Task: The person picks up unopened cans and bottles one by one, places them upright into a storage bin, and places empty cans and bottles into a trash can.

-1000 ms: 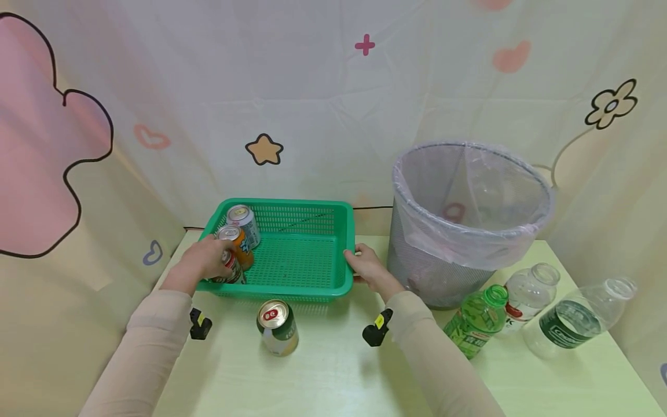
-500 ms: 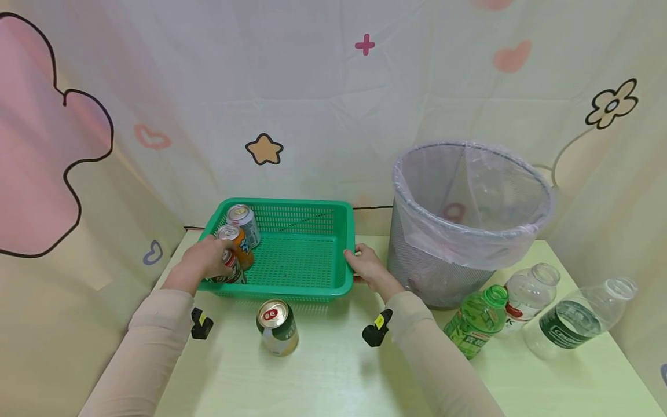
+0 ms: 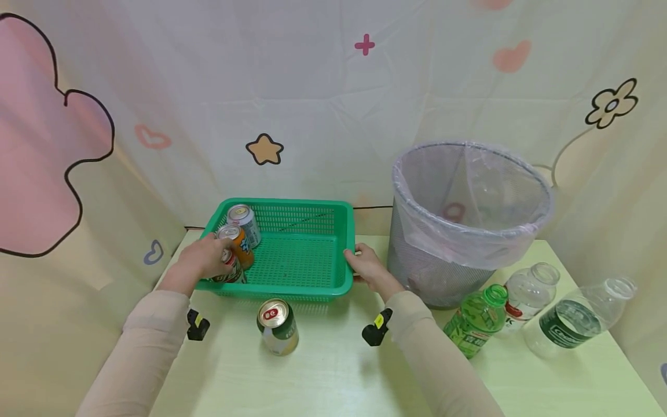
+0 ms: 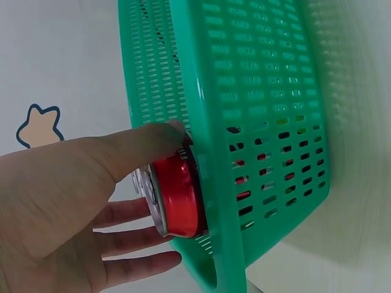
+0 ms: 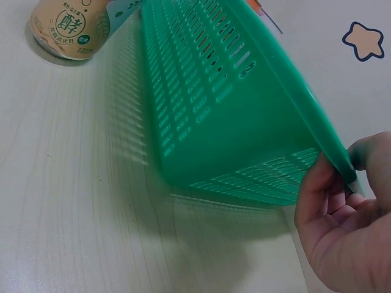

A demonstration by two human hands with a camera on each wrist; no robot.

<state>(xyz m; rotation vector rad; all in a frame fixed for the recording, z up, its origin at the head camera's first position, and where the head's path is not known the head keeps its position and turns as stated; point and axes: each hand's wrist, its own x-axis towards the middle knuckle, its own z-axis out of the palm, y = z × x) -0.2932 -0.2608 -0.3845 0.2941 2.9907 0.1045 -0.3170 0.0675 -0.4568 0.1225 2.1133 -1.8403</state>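
Note:
A green plastic basket [image 3: 297,292] stands on the table. Inside its left end, three cans form a row: a white one [image 3: 249,227] at the back, an orange one [image 3: 242,253] in the middle and a red one [image 3: 237,271] in front. My left hand [image 3: 204,259] reaches over the left rim and holds the red can [image 4: 178,194], with the thumb on one side and the fingers stretched past the other. At the right end, my right hand [image 3: 367,265] pinches the basket's rim, thumb above and curled fingers [image 5: 317,195] below.
A green and beige can [image 3: 278,335] stands on the table in front of the basket. To the right is a mesh bin [image 3: 432,278] with a clear liner. Near it stand a green bottle [image 3: 476,321] and two clear bottles [image 3: 528,289].
The left wrist has shifted very slightly to the left, with the hand still at the red can. The right hand, basket and other things look unchanged.

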